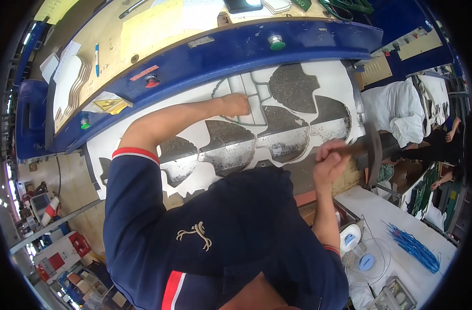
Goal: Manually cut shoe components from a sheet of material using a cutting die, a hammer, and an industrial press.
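My left hand (pixel 236 105) is closed over the inner bars of a grey-green metal cutting die (pixel 254 106). The die lies on a white sheet (pixel 189 106) with large scalloped holes, and dark, scuffed surface shows through them. My right hand (pixel 330 161) is raised near the sheet's right end, its fingers curled and smeared by motion. Against those fingers is a blurred brown bar-like shape (pixel 354 150), whose kind I cannot make out. Just beyond it a dark curved strip (pixel 373 155) runs along the bed's right side.
A blue machine beam (pixel 210 54) crosses beyond the sheet, bearing a red button (pixel 151 81) and green buttons (pixel 276 42). Papers and a pen (pixel 97 60) lie on top. At right are white material (pixel 396 111), a fan (pixel 368 262), blue cords (pixel 413 247) and another person's arm (pixel 453 129).
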Demonstrator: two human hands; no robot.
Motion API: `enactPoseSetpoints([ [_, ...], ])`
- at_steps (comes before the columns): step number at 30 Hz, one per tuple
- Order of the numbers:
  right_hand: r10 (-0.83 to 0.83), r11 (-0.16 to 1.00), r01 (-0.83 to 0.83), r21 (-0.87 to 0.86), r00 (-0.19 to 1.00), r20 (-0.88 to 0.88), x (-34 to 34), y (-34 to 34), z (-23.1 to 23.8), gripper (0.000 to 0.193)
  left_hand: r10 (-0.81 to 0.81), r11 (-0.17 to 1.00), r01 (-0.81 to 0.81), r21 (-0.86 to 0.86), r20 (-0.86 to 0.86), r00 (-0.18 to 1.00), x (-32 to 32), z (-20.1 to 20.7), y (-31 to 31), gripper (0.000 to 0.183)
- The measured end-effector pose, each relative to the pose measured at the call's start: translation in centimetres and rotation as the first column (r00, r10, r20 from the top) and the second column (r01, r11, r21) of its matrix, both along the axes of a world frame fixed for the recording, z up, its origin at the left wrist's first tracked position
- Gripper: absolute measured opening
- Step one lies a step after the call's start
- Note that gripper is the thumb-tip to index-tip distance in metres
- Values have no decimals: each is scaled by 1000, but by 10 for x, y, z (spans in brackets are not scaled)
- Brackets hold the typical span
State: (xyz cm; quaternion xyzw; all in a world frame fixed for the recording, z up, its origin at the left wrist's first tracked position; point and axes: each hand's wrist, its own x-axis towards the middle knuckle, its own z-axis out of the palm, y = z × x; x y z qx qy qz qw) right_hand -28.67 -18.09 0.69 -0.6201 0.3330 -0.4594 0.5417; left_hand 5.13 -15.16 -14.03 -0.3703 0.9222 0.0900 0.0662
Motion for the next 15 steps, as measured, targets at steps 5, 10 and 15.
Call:
enactPoseSetpoints([
  [5,213,958,-271,92,461,-861,-53,34,-148,29,8,1000,-8,-8,-33,999,-5,-8,-3,20],
  [10,31,998,5,68,851,-525,2,19,-9,34,36,999,-37,39,4,999,3,-22,-4,15],
  [15,-29,978,-74,-196,879,-475,-41,58,-154,37,-43,999,42,28,24,999,-3,-9,-7,16],
])
